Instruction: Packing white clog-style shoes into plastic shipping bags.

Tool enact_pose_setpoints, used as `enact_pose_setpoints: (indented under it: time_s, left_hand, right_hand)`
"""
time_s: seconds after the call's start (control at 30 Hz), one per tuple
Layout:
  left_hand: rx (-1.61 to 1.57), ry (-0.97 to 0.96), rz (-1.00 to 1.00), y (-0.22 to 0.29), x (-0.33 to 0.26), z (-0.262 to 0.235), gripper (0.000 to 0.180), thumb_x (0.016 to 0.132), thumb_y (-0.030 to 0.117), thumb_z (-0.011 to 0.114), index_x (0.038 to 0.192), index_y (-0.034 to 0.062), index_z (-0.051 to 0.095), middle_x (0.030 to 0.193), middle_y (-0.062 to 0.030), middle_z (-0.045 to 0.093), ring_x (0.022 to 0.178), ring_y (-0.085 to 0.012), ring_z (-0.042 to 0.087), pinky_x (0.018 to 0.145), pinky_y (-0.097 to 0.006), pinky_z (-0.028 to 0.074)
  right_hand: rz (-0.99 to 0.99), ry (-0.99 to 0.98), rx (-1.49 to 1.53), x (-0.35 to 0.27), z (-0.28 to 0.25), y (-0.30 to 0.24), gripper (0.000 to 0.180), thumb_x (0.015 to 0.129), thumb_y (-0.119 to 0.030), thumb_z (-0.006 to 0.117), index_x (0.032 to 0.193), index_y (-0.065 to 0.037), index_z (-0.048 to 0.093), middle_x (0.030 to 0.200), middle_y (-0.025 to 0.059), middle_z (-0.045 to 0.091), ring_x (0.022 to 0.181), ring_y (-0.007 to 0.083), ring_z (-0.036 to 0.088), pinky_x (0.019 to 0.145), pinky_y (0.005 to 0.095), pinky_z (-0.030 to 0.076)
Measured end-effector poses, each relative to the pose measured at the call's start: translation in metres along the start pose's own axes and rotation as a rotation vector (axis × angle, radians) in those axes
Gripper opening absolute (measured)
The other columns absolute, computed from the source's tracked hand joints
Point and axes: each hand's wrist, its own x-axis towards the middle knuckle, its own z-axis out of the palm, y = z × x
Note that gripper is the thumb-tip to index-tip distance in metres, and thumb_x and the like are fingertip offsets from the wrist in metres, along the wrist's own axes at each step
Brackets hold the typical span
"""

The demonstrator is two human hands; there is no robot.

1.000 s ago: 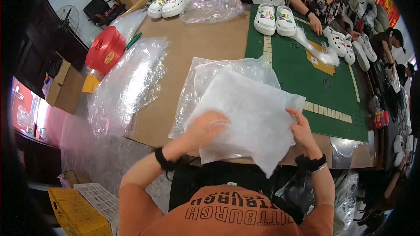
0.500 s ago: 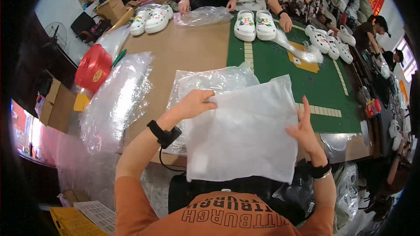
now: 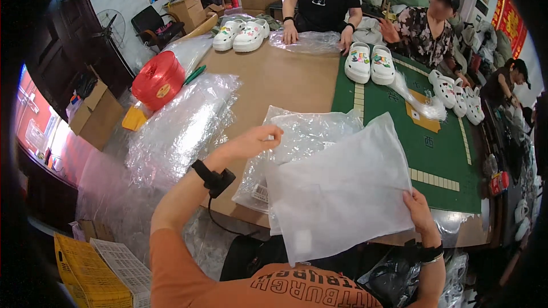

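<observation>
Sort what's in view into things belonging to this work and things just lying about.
Work in hand:
translucent white bag, held by the right hand
clear plastic bags it overlaps
possibly the decorated white clogs

Apparently lying about:
red twine roll
yellow crate
electric fan
office chair

I watch through the left fisheye on the wearer's head, tipped down from above the shirt [image 3: 228, 292] at the lower edge. The left hand [image 3: 255, 141] and right hand [image 3: 421, 212] are near my lens; beyond them I face across the table [image 3: 285, 82], with the chair [image 3: 149, 27] small and far off. Straight edges bow toward the dark rim.
</observation>
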Motion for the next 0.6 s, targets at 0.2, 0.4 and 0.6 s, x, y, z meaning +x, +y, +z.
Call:
enact_pose_setpoints:
  time_s: [0.2,0.4,0.6]
  left_hand:
    - [-0.113,-0.148,-0.135,-0.006,0.013,0.036,0.045,0.090,0.034,0.049,0.126,0.0102,0.043,0.122,-0.0100,0.052,0.105,-0.0241,0.051,0.087,-0.035,0.041]
    - [-0.407,-0.241,-0.229,-0.001,0.002,0.057,0.039,0.089,0.031,0.050,0.120,0.0067,0.050,0.102,-0.0108,0.059,0.095,-0.0185,0.053,0.084,-0.031,0.041]
    - [-0.350,-0.345,-0.089,0.030,-0.003,0.068,0.033,0.085,0.022,0.058,0.112,0.0025,0.056,0.085,-0.0047,0.059,0.078,-0.0125,0.052,0.072,-0.027,0.042]
  right_hand:
    - [-0.083,-0.019,-0.191,-0.002,0.015,-0.030,0.027,0.092,-0.017,0.047,0.112,0.000,0.054,0.092,-0.0025,0.056,0.077,0.0050,0.050,0.071,0.0207,0.043]
    - [-0.036,0.033,-0.121,-0.018,-0.012,-0.030,0.027,0.092,-0.018,0.047,0.111,0.000,0.054,0.092,-0.0015,0.058,0.079,0.0046,0.051,0.071,0.0209,0.043]
    - [0.028,0.085,-0.061,-0.025,-0.041,-0.009,0.029,0.093,-0.020,0.047,0.112,0.000,0.053,0.096,0.0002,0.059,0.082,0.0061,0.052,0.073,0.0213,0.044]
